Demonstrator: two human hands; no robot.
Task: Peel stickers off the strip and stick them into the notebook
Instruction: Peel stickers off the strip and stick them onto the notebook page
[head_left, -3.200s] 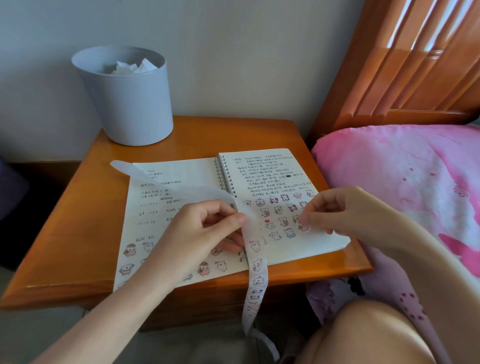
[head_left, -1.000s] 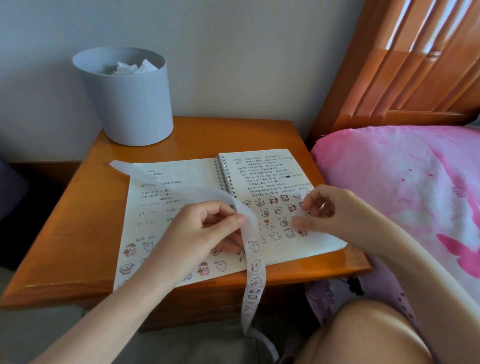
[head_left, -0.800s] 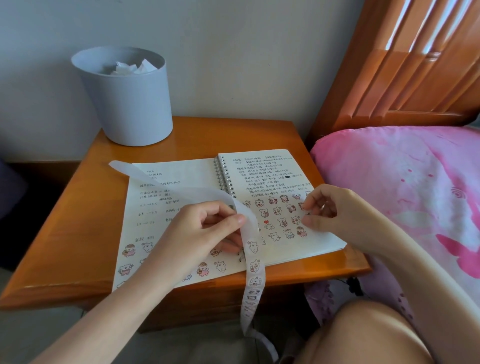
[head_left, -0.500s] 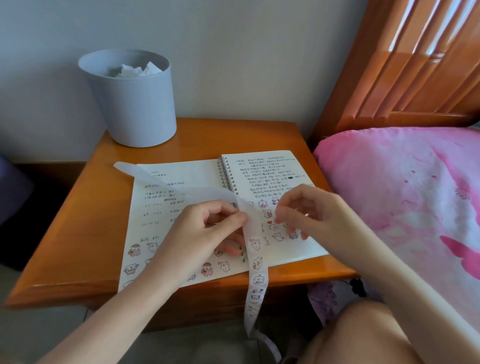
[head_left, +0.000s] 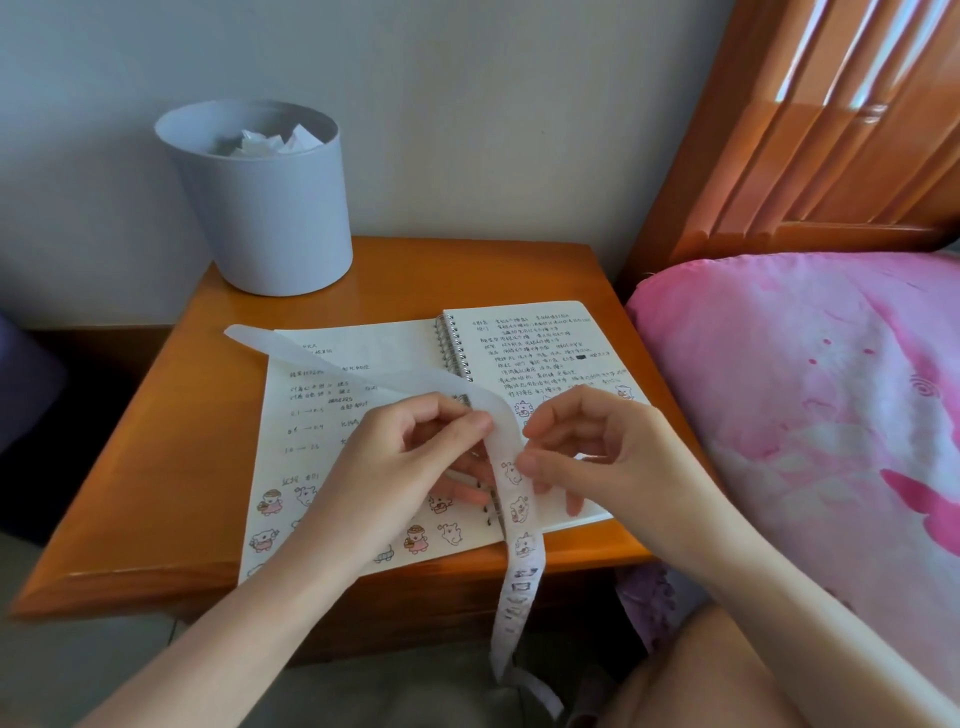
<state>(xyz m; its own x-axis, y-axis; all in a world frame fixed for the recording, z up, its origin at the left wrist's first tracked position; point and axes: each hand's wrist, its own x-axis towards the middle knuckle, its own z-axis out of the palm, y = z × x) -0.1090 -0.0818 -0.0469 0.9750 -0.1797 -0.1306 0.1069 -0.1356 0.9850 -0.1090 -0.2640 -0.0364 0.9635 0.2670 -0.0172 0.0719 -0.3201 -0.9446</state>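
Observation:
An open spiral notebook (head_left: 530, 348) lies on the wooden bedside table (head_left: 171, 441), handwriting on both pages and small animal stickers along the bottom. A long white sticker strip (head_left: 519, 525) arcs from the left page over my hands and hangs past the table's front edge. My left hand (head_left: 405, 467) pinches the strip at its bend. My right hand (head_left: 587, 447) has thumb and forefinger against the strip's right edge, at a sticker just below that bend. Whether a sticker has lifted is hidden by my fingers.
A pale blue bin (head_left: 260, 197) with crumpled paper stands at the table's back left. A pink bedcover (head_left: 810, 415) and wooden headboard (head_left: 810, 130) fill the right side. My bare knee (head_left: 727, 675) is below the table's front right.
My right hand left the lower right page, where it was pressing on a sticker, and moved left to the strip beside my left hand. The left hand kept its grip.

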